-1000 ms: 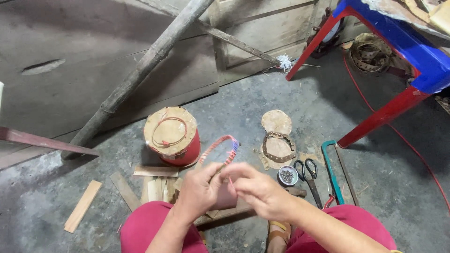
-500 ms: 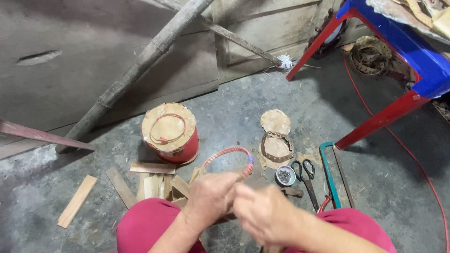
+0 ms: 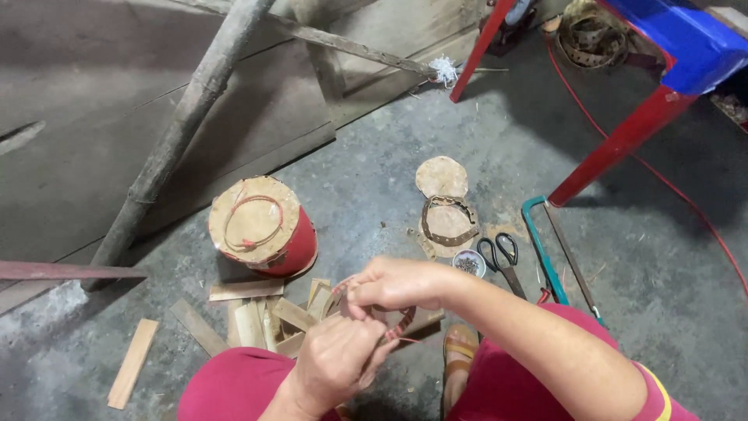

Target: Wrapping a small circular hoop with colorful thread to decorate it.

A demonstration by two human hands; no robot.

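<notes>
Both hands have dropped lower and closer since a moment ago: the left hand (image 3: 339, 362) and right hand (image 3: 397, 284) each close their grip on the red strip (image 3: 401, 323), above wood slats (image 3: 257, 320). Behind stands a red drum (image 3: 265, 226) on the grey concrete floor (image 3: 374, 179).

The grey concrete floor (image 3: 374, 168) carried a red drum (image 3: 265, 228), scattered wood strips (image 3: 257, 312), two round discs (image 3: 444, 204), black scissors (image 3: 502, 257), a green-framed hacksaw (image 3: 557, 257) and a small tin (image 3: 469, 263).
</notes>
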